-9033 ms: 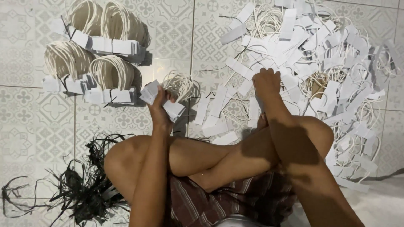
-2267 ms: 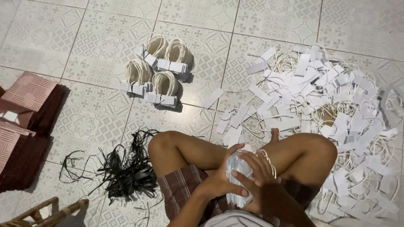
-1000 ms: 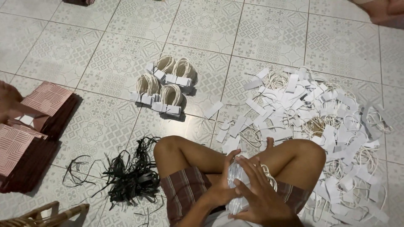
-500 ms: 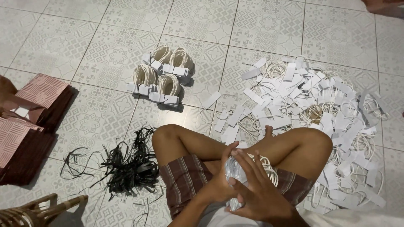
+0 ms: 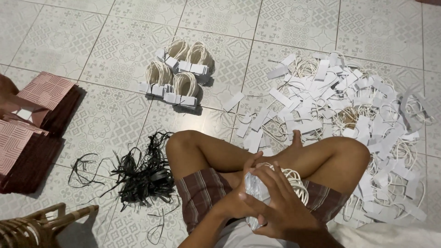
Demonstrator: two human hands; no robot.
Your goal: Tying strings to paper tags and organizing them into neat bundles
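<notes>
Both your hands close around a stack of white tags (image 5: 255, 195) held low over your lap. Your left hand (image 5: 239, 202) cups it from the near side, fingers curled tight; your right hand (image 5: 280, 204) wraps over the front, fingers (image 5: 271, 177) spread across its face. Cream cord loops (image 5: 294, 179) spill out just beyond your right fingers. Farther ahead — well apart — lies a loose heap of tags and cords (image 5: 340, 110); four finished bundles (image 5: 177, 73) sit ahead and to the left — black strips (image 5: 142, 172) beside your knee.

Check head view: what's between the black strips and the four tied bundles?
Bare tile floor only. In the head view nothing lies between the black strips and the bundles.
</notes>
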